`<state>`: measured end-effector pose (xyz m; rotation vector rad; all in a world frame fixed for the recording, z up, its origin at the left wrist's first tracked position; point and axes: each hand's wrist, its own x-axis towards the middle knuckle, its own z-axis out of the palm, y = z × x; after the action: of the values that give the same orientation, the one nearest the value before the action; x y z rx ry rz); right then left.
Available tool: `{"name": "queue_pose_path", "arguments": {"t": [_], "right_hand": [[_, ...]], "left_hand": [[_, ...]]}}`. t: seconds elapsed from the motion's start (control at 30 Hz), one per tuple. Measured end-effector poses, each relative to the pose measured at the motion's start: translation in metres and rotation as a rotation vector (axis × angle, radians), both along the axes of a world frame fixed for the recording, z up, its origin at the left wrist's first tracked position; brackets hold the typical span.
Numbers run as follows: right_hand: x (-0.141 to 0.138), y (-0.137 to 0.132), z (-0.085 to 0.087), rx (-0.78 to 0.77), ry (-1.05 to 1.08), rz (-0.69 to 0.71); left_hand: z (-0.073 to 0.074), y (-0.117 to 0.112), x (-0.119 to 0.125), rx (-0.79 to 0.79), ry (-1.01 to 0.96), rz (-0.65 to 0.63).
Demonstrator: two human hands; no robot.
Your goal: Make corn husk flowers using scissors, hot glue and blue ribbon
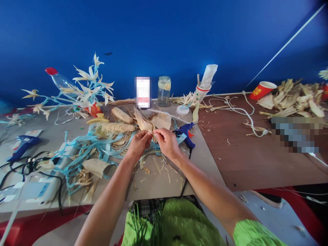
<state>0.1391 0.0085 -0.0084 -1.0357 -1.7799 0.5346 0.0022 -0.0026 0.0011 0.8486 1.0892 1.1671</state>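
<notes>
My left hand (pixel 140 141) and my right hand (pixel 167 140) meet over the middle of the table, fingertips almost touching. Both pinch a small pale strip of corn husk between thumb and forefinger; most of it is covered by the fingers. Just behind them a bunch of dry corn husk (pixel 142 121) fans upward; whether it joins the held strip I cannot tell. A blue glue gun (pixel 186 131) lies right of my right hand. Left of my left hand are two corn cobs, one bare (pixel 121 115) and one with silk (pixel 115 127), and light blue ribbon (pixel 102 145).
At the back stand a blurred phone (pixel 142 92), a water bottle (pixel 164 92) and a paper cup (pixel 202 91). Husk flowers on blue stems (pixel 89 85) rise at left. A power strip (pixel 43 186), cables and a second glue gun (pixel 24 147) lie front left. Husks (pixel 299 97) pile at right.
</notes>
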Motion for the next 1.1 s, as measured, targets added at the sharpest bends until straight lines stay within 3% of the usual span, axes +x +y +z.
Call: {"name": "queue_pose_path", "arguments": {"t": [0.33,0.83,1.1], "right_hand": [[-0.001,0.002,-0.002,-0.123,0.087,0.002],[-0.002,0.001,0.003,-0.229,0.111,0.005],[0.0,0.001,0.003,-0.254,0.181,-0.002]], "left_hand": [[-0.002,0.0,0.001,0.047,0.057,0.056],[-0.006,0.0,0.0,0.163,0.092,0.028],[0.008,-0.003,0.0,0.024,-0.133,0.019]]}}
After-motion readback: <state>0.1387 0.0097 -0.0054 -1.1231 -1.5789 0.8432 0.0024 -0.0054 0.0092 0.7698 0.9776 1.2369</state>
